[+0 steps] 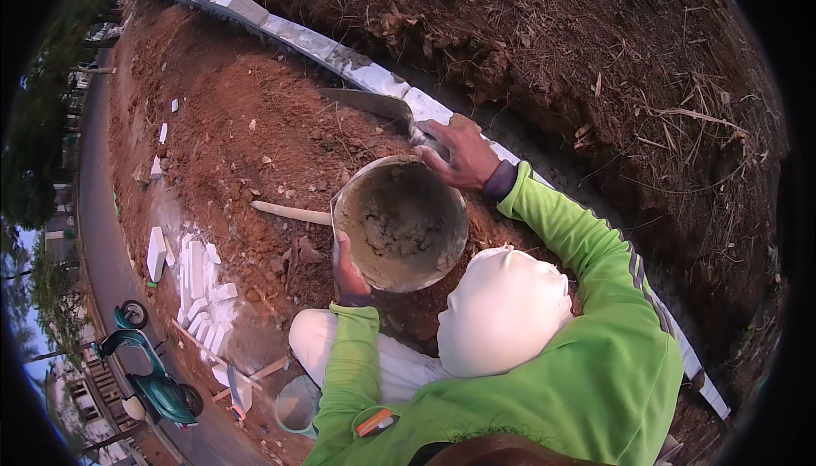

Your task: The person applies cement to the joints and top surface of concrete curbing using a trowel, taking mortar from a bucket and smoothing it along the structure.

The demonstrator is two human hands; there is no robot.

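Note:
My left hand [348, 270] is closed on the near left side of a round bucket [347, 253], its fingers partly hidden behind the wall. Grey wet mortar [399, 211] lies in the bottom and clings to the inner wall. My right hand [463, 151] grips the handle of a trowel [370, 104] just beyond the bucket's far right rim. The trowel's blade points left, beside a low row of white blocks [429, 107]. A pale stick [289, 212] juts out left of the bucket.
A trench [544, 147] with a dirt bank runs along the block row's far side. White blocks [195, 275] are piled on the soil at left, near a wooden frame [225, 364] and a pail [296, 404]. A green scooter [153, 372] stands on the road [102, 211].

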